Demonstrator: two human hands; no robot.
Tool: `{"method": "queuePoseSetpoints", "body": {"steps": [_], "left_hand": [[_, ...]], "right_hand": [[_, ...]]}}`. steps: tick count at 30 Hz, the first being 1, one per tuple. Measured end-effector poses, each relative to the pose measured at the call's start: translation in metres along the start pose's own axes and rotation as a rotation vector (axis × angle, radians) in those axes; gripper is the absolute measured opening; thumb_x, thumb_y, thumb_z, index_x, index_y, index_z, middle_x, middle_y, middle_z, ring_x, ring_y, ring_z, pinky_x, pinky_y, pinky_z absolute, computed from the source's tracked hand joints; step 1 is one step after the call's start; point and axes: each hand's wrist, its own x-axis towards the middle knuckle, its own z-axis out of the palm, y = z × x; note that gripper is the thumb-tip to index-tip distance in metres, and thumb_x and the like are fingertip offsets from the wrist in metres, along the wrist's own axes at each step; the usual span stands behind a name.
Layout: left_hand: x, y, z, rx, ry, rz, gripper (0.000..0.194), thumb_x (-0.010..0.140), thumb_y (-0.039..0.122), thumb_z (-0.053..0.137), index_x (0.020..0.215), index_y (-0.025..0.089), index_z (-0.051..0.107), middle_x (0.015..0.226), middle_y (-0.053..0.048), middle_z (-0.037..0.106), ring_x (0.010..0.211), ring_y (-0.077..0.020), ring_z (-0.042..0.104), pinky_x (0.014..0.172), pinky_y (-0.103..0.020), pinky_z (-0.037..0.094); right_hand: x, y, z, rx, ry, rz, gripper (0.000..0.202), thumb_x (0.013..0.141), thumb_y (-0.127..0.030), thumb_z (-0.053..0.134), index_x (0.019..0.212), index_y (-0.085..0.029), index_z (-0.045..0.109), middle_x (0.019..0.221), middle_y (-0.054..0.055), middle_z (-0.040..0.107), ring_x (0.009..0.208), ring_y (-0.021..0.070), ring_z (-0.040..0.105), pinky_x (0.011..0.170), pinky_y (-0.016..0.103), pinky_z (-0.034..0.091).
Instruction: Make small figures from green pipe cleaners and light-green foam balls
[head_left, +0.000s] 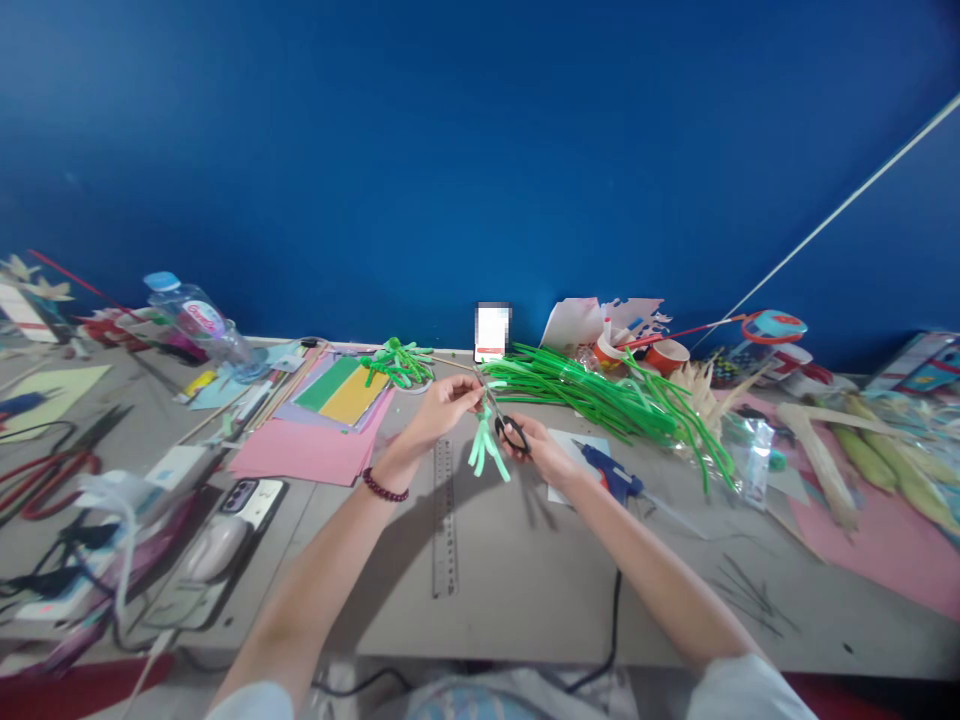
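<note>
Above the middle of the table, my left hand [450, 405] pinches a bundle of light green pipe cleaners [487, 452], whose ends fan out and hang down. My right hand [534, 448] is closed round the black handles of a pair of scissors [510, 432]. Its blades point up and away, close to my left fingertips and the top of the bundle. Whether the blades touch the bundle cannot be made out. Under my hands a clear ruler [445, 520] lies on the table.
Behind my hands stand a phone [492, 332] and a heap of green pipe cleaners [577, 390]. A blue glue gun [611, 472] lies to the right, with its cord trailing forward. Pink paper [307, 450], a plastic bottle [202, 318] and a power strip [112, 535] are at left.
</note>
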Motion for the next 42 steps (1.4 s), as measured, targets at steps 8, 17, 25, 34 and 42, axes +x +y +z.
{"method": "queuePoseSetpoints", "body": {"steps": [8,17,25,34,42], "left_hand": [[0.001,-0.002,0.001,-0.008,0.016,0.000,0.019,0.073,0.032,0.068,0.074,0.015,0.062,0.065,-0.002,0.061,0.060,-0.0119,0.057,0.061,-0.025,0.047],[0.000,0.000,-0.002,-0.029,-0.049,0.047,0.020,0.074,0.034,0.069,0.074,0.016,0.062,0.063,0.000,0.058,0.059,-0.0107,0.054,0.060,-0.024,0.044],[0.001,0.001,-0.005,-0.273,-0.017,-0.047,0.022,0.071,0.031,0.073,0.088,0.017,0.066,0.066,0.001,0.058,0.053,-0.0073,0.048,0.052,-0.023,0.040],[0.001,-0.004,-0.004,-0.387,0.012,-0.063,0.017,0.070,0.028,0.074,0.084,0.019,0.069,0.074,-0.001,0.063,0.059,-0.0097,0.055,0.057,-0.026,0.046],[0.001,-0.002,-0.002,-0.342,-0.042,-0.052,0.023,0.069,0.032,0.075,0.081,0.016,0.064,0.062,0.002,0.059,0.053,-0.0084,0.056,0.053,-0.022,0.045]], "right_hand": [[0.003,0.003,0.000,0.042,0.059,0.012,0.044,0.068,-0.057,0.067,0.067,-0.020,0.043,0.049,-0.007,0.042,0.043,0.0058,0.031,0.044,0.021,0.018],[0.003,-0.001,-0.007,0.111,0.095,0.071,0.051,0.072,-0.069,0.052,0.080,-0.019,0.052,0.063,-0.003,0.052,0.045,0.0067,0.035,0.042,0.020,0.022],[0.010,0.008,-0.029,-1.011,0.323,0.108,0.027,0.072,-0.045,0.062,0.062,-0.019,0.062,0.058,0.002,0.062,0.057,0.0159,0.054,0.052,0.024,0.031],[0.007,0.014,-0.018,-1.307,0.204,0.253,0.023,0.076,-0.040,0.062,0.084,-0.020,0.069,0.080,0.009,0.071,0.071,0.0223,0.064,0.052,0.026,0.029],[0.007,0.017,-0.019,-1.274,0.192,0.215,0.019,0.074,-0.035,0.066,0.086,-0.021,0.067,0.081,0.007,0.069,0.073,0.0204,0.062,0.054,0.025,0.029]]}}
